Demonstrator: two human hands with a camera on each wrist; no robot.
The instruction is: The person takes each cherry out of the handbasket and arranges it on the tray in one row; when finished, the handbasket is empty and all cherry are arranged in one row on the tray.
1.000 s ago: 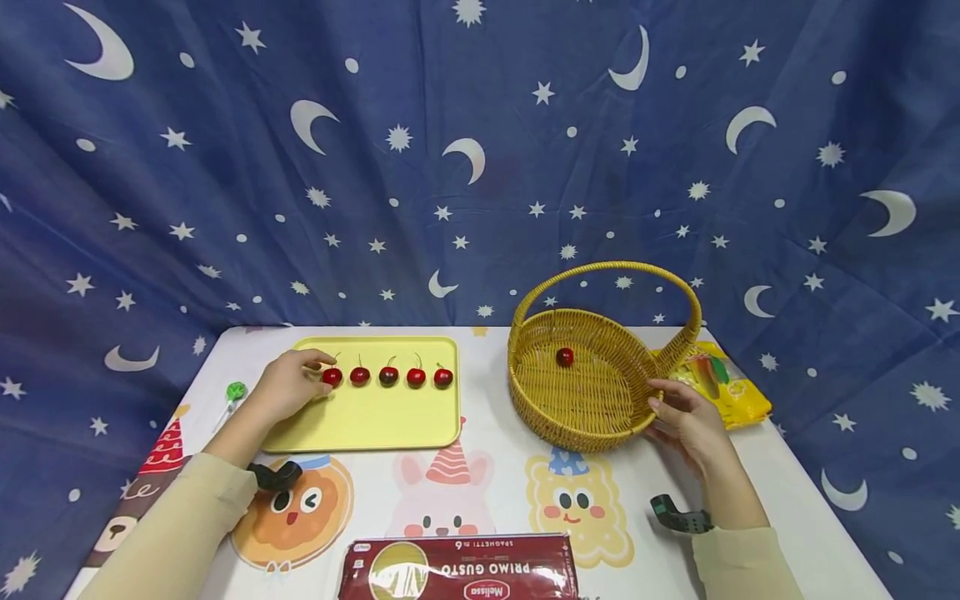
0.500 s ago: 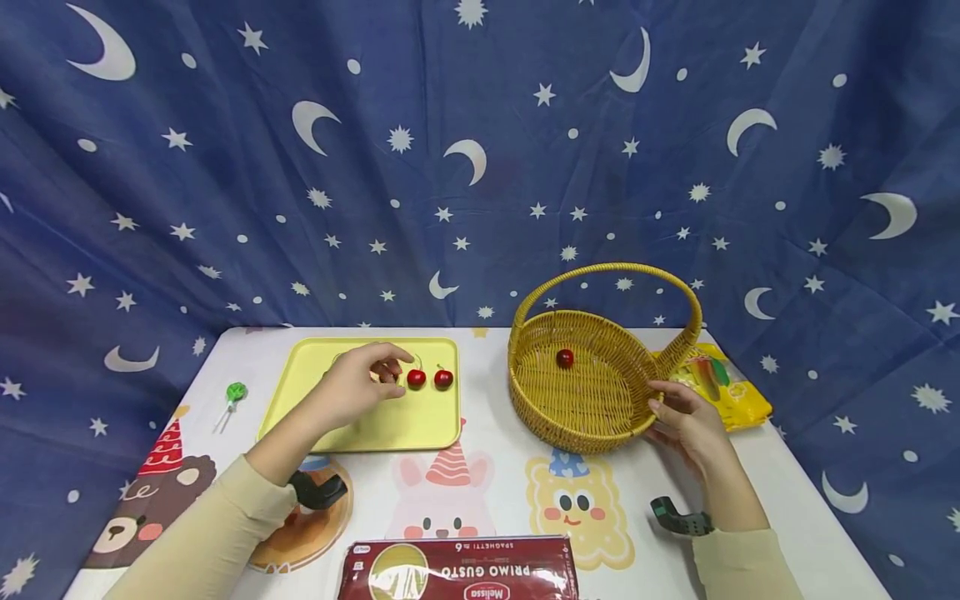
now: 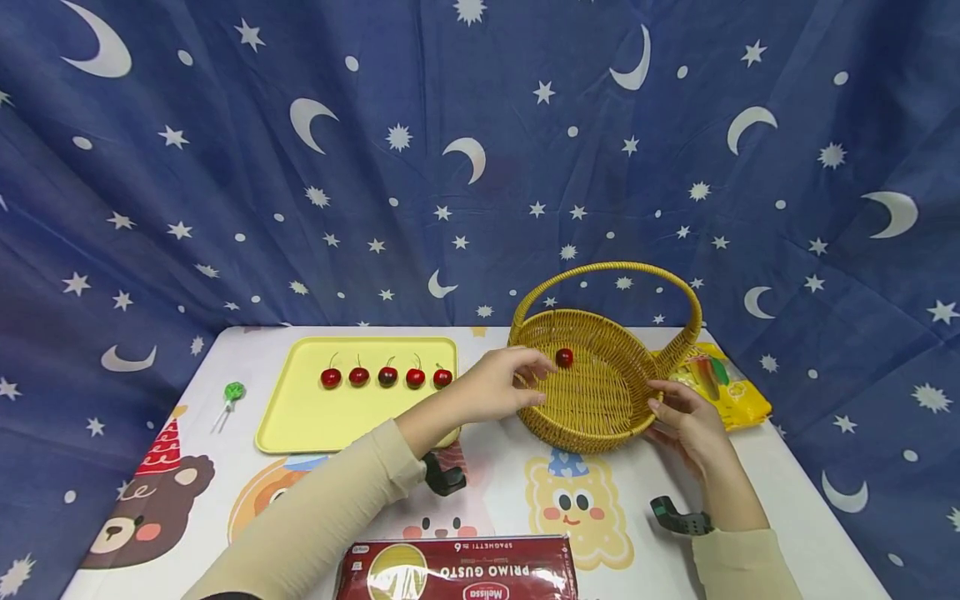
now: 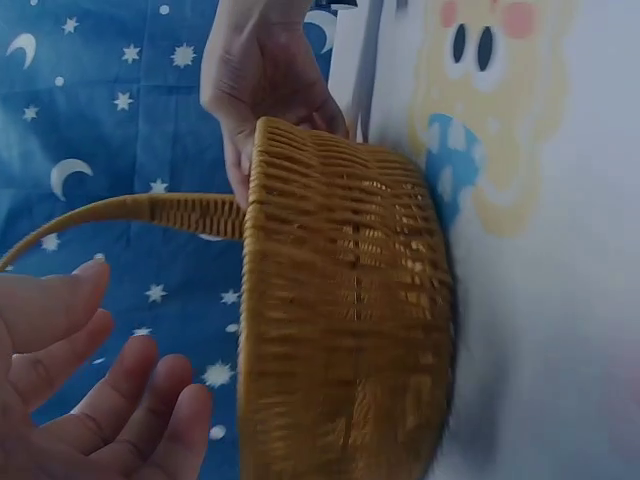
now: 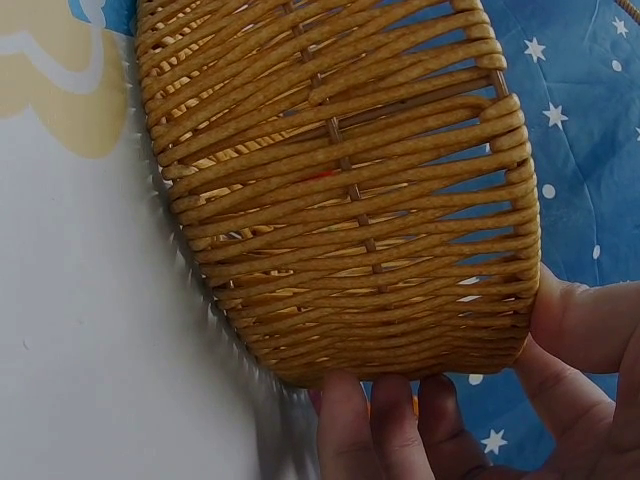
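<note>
In the head view, a yellow wicker basket [image 3: 585, 439] with a tall arched handle stands on the right, one red cherry [image 3: 565, 357] inside. My right hand [image 3: 693, 425] holds its right rim; in the right wrist view the thumb [image 5: 590, 325] is at the rim and the fingers lie along the outer wall. My left hand [image 3: 506, 385] is over the basket's left rim, fingers loosely bent. The left wrist view shows nothing between those fingers [image 4: 130, 400]. Several cherries [image 3: 387, 377] with stems lie in a row on a pale yellow tray [image 3: 337, 431] at left.
A red spaghetti pack [image 3: 459, 571] lies at the front edge of the table. A yellow bag [image 3: 723, 387] sits behind the basket's right side. The green lollipop [image 3: 234, 392] is left of the tray. A blue starry curtain [image 3: 480, 167] hangs behind the table.
My left hand has moved right, from the leftmost cherry across the tray to the basket's left rim. The cherries stay in their row. My right hand keeps its place on the basket.
</note>
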